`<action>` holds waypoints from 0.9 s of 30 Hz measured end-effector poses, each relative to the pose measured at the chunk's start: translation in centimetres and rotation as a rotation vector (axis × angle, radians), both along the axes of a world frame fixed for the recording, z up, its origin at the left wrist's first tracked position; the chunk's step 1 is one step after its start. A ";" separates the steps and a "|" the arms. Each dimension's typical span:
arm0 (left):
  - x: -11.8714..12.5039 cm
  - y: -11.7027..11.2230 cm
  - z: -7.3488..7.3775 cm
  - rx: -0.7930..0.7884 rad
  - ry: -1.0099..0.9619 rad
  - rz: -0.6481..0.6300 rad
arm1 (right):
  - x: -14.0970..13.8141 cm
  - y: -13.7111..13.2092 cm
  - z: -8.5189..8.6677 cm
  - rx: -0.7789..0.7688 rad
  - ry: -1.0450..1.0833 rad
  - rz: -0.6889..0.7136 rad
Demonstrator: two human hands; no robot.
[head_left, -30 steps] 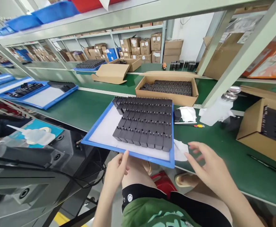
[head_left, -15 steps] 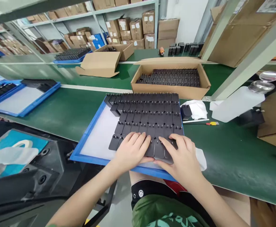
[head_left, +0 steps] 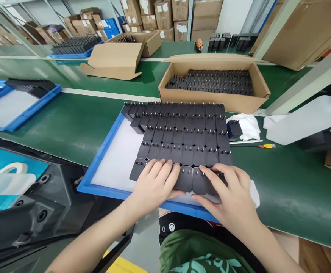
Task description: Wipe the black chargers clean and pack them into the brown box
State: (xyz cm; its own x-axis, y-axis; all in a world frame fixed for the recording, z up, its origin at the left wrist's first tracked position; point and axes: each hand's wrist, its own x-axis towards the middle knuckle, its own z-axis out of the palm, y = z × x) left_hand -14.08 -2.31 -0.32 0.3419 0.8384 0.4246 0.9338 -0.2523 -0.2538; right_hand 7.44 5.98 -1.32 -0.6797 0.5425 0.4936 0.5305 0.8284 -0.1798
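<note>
A blue-rimmed tray (head_left: 97, 167) with a white floor lies at the near edge of the green table, packed on its right side with rows of black plug adapters (head_left: 182, 132), prongs up. My left hand (head_left: 155, 184) rests flat on the nearest row, fingers spread. My right hand (head_left: 229, 195) lies beside it on the same row, fingers stretched over the right-hand adapters. Neither hand has anything lifted. The adapters under my palms are hidden.
A cardboard box (head_left: 213, 102) of black adapters stands behind the tray. A white cloth (head_left: 246, 125), one loose adapter (head_left: 234, 128) and a small screwdriver (head_left: 256, 144) lie at the right, beside a white bottle (head_left: 304, 119). Another blue tray (head_left: 14, 108) sits left, a dark machine (head_left: 35, 204) at near left.
Both hands went from hovering at the tray's near edge down onto the front row of adapters. My view has tilted down and closer to the tray.
</note>
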 end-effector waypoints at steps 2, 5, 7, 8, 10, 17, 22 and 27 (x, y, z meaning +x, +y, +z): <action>-0.1 0.4 0.5 -0.044 0.044 -0.025 | 0.0 0.1 0.0 -0.028 0.004 0.001; -0.2 0.7 0.8 -0.084 0.048 -0.066 | 0.2 0.0 0.2 -0.109 -0.007 -0.002; -0.3 0.6 0.7 -0.055 0.042 -0.108 | 0.3 -0.3 0.4 -0.169 -0.009 -0.002; -0.5 0.5 0.6 -0.024 0.049 -0.137 | 0.3 -0.5 0.5 -0.177 -0.009 0.004; -1.0 0.6 0.2 0.051 0.074 -0.201 | 0.2 -0.7 0.4 -0.119 0.000 0.019; -2.5 0.5 -0.8 0.104 0.094 -0.260 | -0.1 0.2 -1.1 0.246 0.158 0.032; -0.3 -0.4 1.9 0.114 -0.105 0.016 | 0.7 1.1 2.0 0.245 0.148 0.100; 7.9 2.7 7.0 0.034 -0.137 -0.077 | 9.2 2.0 9.5 0.126 -0.032 0.066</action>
State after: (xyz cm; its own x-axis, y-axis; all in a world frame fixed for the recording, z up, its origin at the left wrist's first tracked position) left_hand -6.15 0.35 6.72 0.3418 0.7962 0.4993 0.9383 -0.3184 -0.1346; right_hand 16.61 7.98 8.20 -0.7285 0.4310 0.5324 0.4781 0.8766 -0.0555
